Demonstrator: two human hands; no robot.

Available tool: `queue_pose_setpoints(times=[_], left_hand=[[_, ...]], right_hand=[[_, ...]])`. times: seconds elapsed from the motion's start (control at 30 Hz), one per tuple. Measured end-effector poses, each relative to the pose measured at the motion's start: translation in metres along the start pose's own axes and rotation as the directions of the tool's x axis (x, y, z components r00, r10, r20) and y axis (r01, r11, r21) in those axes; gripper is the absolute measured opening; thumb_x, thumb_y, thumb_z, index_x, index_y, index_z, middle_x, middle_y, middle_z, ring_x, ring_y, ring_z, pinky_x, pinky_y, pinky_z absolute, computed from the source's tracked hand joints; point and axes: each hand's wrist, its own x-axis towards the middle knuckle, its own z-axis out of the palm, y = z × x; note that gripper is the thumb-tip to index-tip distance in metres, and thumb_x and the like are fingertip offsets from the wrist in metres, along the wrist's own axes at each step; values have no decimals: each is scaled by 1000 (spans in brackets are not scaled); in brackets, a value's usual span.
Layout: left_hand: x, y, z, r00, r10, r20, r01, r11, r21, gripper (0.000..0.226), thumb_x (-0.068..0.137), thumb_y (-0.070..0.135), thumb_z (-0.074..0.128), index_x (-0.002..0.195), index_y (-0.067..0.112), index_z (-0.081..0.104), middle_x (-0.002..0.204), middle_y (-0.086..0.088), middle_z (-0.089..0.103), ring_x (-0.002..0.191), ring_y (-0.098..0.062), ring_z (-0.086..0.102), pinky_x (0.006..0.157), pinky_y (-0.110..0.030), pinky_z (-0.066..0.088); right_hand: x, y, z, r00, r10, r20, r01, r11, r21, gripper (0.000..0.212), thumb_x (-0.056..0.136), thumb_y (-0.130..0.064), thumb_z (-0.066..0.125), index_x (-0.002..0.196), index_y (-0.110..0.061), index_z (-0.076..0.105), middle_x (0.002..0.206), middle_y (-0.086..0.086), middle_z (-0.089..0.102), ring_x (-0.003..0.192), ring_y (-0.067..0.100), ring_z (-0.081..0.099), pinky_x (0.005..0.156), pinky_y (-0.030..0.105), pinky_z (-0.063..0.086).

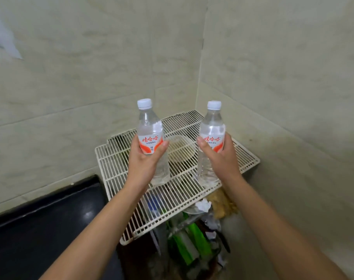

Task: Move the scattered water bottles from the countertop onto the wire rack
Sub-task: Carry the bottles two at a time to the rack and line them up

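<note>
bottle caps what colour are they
White, on both bottle caps; clearest in the head view.

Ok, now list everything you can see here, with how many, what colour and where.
wire rack: one, off-white, in the tiled corner
water bottles: two, clear with white caps and red-and-white labels; left bottle and right bottle upright over the rack
dish: one, pale, round, between the bottles; on or under the wires, unclear
countertop: one, black, lower left beside the rack
wall tiles: beige, behind and to the right
clutter: green and white packaging, crumpled paper, below the rack's near end
left hand: one, grips the left bottle at its label
right hand: one, grips the right bottle at its label
</note>
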Motion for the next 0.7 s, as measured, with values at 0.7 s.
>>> queue_pose_setpoints(times=[0.7], left_hand=[[173,-19,32,934,-37,-356,111,975,191,56,82,12,81,130,13,53,110,-4,71,97,-15,68,83,-29,55]], right_hand=[[261,22,95,900,-42,434,102,988,-117,62,71,-36,91,123,-23,60,115,-3,71,105,20,69,96,41,55]])
